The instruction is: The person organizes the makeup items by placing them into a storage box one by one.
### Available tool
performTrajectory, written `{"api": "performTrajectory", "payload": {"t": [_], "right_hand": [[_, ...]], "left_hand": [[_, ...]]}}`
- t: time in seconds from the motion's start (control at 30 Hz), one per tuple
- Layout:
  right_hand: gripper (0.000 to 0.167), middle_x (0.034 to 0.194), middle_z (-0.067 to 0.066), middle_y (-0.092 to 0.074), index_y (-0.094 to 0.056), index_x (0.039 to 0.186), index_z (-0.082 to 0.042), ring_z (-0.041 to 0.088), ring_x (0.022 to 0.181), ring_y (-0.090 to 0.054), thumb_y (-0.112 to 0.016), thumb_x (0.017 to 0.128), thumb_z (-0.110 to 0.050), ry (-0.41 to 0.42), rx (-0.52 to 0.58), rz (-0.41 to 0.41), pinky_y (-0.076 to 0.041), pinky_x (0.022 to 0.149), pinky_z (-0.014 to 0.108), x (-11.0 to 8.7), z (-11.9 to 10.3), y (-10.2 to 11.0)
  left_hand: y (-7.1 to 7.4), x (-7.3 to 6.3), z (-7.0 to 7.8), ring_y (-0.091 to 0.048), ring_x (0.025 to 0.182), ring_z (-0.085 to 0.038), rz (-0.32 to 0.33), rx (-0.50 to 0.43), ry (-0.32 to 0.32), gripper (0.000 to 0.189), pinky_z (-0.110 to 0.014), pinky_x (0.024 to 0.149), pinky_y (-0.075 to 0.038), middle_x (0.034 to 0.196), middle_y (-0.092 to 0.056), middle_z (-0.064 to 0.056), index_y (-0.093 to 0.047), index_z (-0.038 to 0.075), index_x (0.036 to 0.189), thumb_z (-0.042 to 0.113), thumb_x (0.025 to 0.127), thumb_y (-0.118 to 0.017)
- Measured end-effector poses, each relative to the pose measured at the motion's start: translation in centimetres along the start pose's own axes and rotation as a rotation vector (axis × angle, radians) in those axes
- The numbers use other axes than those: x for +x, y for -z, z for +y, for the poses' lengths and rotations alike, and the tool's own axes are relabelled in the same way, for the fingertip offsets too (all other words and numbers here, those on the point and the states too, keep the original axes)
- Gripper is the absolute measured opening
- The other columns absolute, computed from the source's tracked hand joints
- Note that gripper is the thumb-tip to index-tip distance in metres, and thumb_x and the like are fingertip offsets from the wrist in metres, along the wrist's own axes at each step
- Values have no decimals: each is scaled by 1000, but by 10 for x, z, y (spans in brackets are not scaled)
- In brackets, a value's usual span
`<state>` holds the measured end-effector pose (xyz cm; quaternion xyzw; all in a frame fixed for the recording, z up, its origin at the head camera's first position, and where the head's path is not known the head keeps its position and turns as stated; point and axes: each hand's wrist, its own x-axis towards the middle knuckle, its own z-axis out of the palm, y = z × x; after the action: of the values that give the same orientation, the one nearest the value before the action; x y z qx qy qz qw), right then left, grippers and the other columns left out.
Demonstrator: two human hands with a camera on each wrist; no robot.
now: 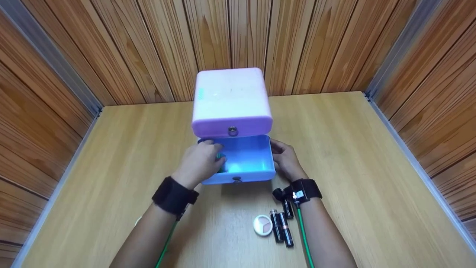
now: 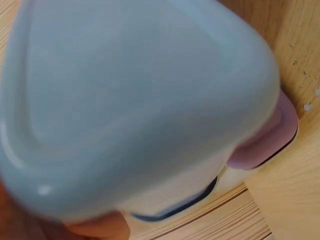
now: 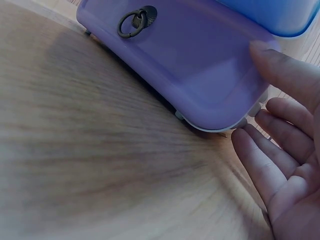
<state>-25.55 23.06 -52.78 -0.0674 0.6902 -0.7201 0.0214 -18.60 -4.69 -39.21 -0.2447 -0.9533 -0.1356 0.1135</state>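
Note:
A small chest (image 1: 232, 93) with a pink-lilac top stands in the middle of the table. Below its upper front, a blue drawer (image 1: 253, 154) is pulled out. My left hand (image 1: 200, 162) reaches over the drawer's left wall, fingers inside it. Something green (image 1: 221, 158) shows by its thumb; whether the hand grips it, I cannot tell. In the left wrist view the drawer's pale front (image 2: 125, 75) hides most of that hand. At the chest's right side, my right hand (image 3: 285, 150) has its thumb at the corner of the purple lower drawer (image 3: 200, 65), fingers loosely bent alongside.
Several black makeup tubes (image 1: 285, 230) lie at the front, right of centre, next to a round white compact (image 1: 263, 225). A white edge (image 1: 138, 221) peeks out beside the left forearm. Wood-panelled walls (image 1: 230, 37) enclose the table at the back and sides.

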Motion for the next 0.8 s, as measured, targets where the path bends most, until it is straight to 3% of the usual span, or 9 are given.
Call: {"api": "performTrajectory", "payload": {"t": [0.13, 0.33, 0.8], "right_hand": [[57, 136, 16, -55, -51, 138, 1, 26, 124, -53, -65, 83, 6, -3, -22, 10, -39, 104, 35, 0, -1, 1], [56, 135, 16, -55, -51, 138, 1, 26, 123, -53, -64, 84, 7, -25, -44, 27, -40, 104, 36, 0, -3, 1], [56, 137, 17, -54, -50, 139, 1, 27, 126, -51, -63, 85, 7, -30, -46, 11, -38, 105, 36, 2, -1, 1]], "left_hand": [[4, -9, -1, -45, 60, -15, 73, -30, -30, 15, -29, 46, -38, 70, -48, 0, -71, 7, 87, 22, 88, -68], [8, -19, -1, -48, 60, -12, 128, -67, -70, 23, -24, 48, -40, 81, -61, -4, -74, 4, 104, 21, 90, -69], [13, -50, -2, -49, 57, -8, 323, -39, -199, 17, -22, 45, -39, 80, -64, -1, -73, 5, 99, 17, 89, -70]]}}
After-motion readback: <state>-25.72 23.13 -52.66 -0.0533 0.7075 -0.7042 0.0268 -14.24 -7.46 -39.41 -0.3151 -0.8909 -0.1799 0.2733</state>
